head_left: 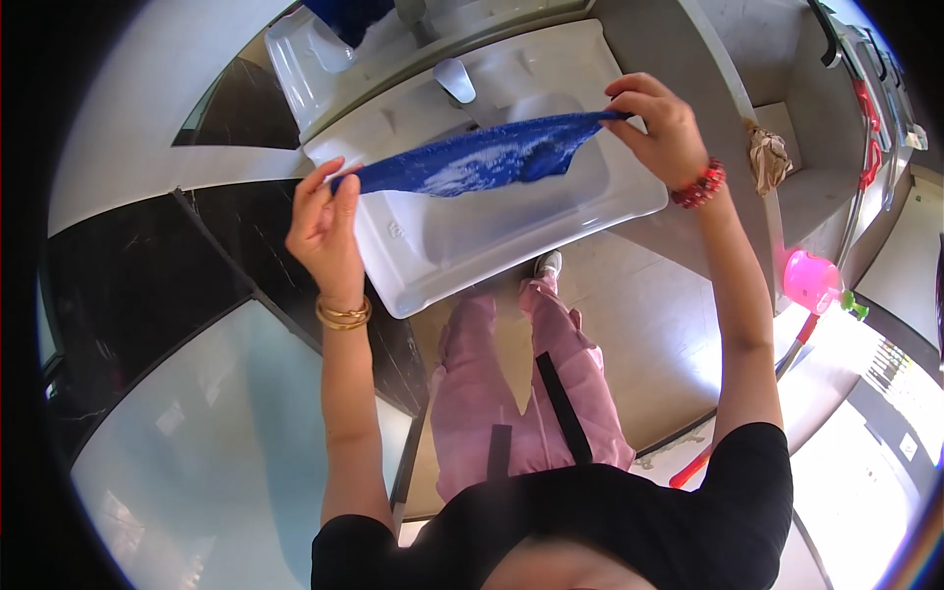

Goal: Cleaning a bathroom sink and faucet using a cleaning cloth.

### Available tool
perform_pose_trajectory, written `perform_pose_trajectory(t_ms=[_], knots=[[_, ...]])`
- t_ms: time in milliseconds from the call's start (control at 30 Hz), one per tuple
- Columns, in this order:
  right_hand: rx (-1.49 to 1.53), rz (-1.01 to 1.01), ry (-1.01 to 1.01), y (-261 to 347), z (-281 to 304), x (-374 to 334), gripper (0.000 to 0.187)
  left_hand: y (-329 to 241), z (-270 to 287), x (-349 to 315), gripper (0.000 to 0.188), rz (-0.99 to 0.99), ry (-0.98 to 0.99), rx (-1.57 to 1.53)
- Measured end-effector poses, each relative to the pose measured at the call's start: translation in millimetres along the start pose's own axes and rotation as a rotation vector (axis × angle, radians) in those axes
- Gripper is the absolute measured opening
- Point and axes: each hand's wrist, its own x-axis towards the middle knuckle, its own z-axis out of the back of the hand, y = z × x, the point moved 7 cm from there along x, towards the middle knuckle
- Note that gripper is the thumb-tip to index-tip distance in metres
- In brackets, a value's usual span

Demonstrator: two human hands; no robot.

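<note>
A blue cloth (482,162) with a pale patch on its middle is stretched between my two hands above the white sink (531,238). My left hand (327,231) pinches its left end between thumb and fingers, over the sink's left side. Higher up, at the right, my right hand (661,128) pinches the other end. The cloth droops a little along its lower edge. Behind it stands a chrome faucet (454,81), and the cloth partly covers the basin.
A mirror behind the sink reflects the basin and blue cloth. Crumpled brown paper (769,159) sits on the grey ledge at right. Farther right are a pink bottle (812,282) with a green part and a red-and-silver pole (808,329). Black marble tiles (147,256) lie left.
</note>
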Motion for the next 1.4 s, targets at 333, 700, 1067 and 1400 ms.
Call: perform_pose_trajectory(t_ms=[333, 700, 1067, 1400], knots=[[0.14, -0.112, 0.249, -25.9, -50.0, -69.2, 0.015, 54.6, -2.7, -67.2, 0.005, 0.353, 0.318, -0.1], [0.152, -0.476, -0.154, -157.8, -193.9, -89.8, 0.036, 242.8, -32.2, -110.5, 0.046, 1.047, 0.02, -0.082], [0.454, -0.639, 0.137, -123.2, -331.7, -45.9, 0.059, 304.9, -151.1, -112.0, 0.082, 1.162, 0.193, -0.696], [0.14, -0.368, -0.007, -28.3, -307.4, -35.8, 0.037, 294.5, -144.0, -127.4, 0.049, 1.215, 0.352, -0.998]])
